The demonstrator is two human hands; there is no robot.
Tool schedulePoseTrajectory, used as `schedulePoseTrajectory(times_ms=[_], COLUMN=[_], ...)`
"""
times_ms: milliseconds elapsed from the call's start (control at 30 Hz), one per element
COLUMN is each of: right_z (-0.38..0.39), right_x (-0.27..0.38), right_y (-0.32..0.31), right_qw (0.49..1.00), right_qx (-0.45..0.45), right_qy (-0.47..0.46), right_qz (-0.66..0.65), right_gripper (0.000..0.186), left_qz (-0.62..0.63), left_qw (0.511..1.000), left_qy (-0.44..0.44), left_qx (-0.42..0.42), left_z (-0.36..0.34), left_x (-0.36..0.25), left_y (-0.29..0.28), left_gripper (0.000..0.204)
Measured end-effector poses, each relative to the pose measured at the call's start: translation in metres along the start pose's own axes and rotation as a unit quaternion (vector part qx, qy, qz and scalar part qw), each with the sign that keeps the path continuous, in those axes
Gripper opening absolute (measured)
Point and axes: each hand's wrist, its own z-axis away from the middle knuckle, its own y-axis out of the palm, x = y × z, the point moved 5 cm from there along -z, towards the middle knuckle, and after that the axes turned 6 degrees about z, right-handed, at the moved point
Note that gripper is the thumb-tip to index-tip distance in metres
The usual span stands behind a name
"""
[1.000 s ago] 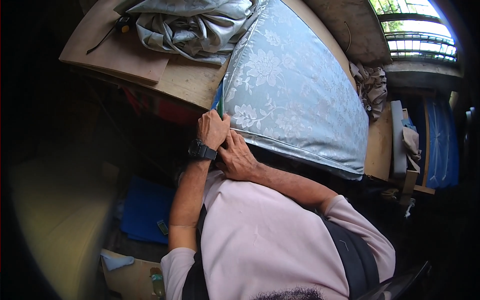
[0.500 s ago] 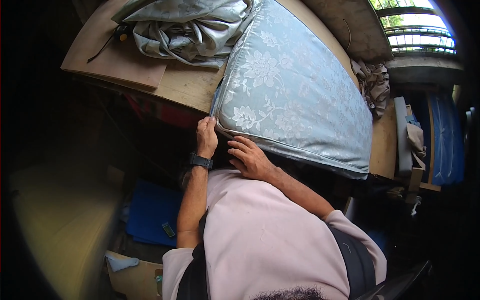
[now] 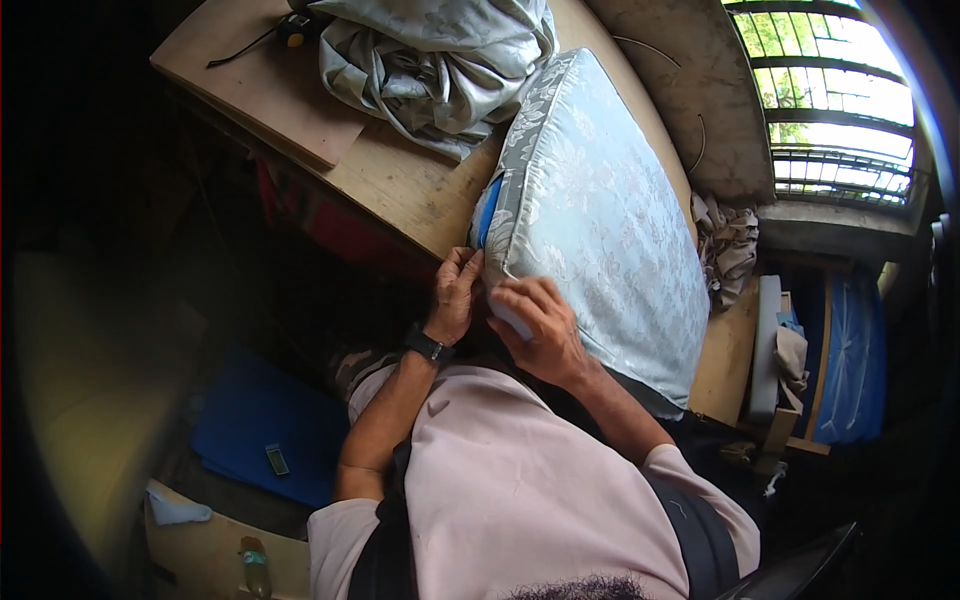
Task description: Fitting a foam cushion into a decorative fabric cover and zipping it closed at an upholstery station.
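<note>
Pale blue floral cushion [image 3: 610, 230] lies on the wooden table [image 3: 430, 205], ahead and to the right of the hands; long axis seems to run away from the body, though the lens bends it. Left hand [image 3: 456, 295] is at the cushion's near-left corner, thumb and fingertips drawn together just below the blue strip [image 3: 489, 212] showing in its side; cannot tell what they pinch. Right hand [image 3: 548, 330], fingers curled, overlaps the same corner from the near edge, slightly apart from the left; grip unclear. Both about equally near. Left of the cushion: crumpled silvery fabric [image 3: 440, 70], then brown board [image 3: 260, 70] with tape measure [image 3: 295, 30]. Right of it: crumpled brown material [image 3: 725, 245], barred window [image 3: 840, 100] beyond.
</note>
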Motion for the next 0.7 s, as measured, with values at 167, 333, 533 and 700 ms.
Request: schedulePoseTrajectory(times_ms=[167, 333, 533, 700], right_z=[-0.023, -0.017, -0.008, 0.043], right_x=[-0.025, -0.011, -0.020, -0.017], right_y=[0.045, 0.068, 0.081, 0.132], right_qw=[0.976, 0.977, 0.984, 0.981], right_qx=[0.013, -0.027, -0.034, -0.009], right_qy=[-0.022, -0.060, -0.076, -0.129], right_qz=[0.218, 0.202, 0.157, 0.146], right_gripper=[0.051, 0.032, 0.046, 0.039], left_qz=[-0.065, -0.537, -0.407, -0.537], left_qw=[0.998, 0.806, 0.909, 0.840], left_qy=[-0.011, 0.228, 0.083, 0.061], left_qx=[-0.005, -0.096, -0.003, 0.054], left_z=[-0.004, -0.032, -0.054, 0.018], left_x=[-0.010, -0.024, 0.001, -0.022], left_y=[-0.027, -0.078, -0.106, -0.098], left_gripper=[0.017, 0.039, 0.037, 0.030])
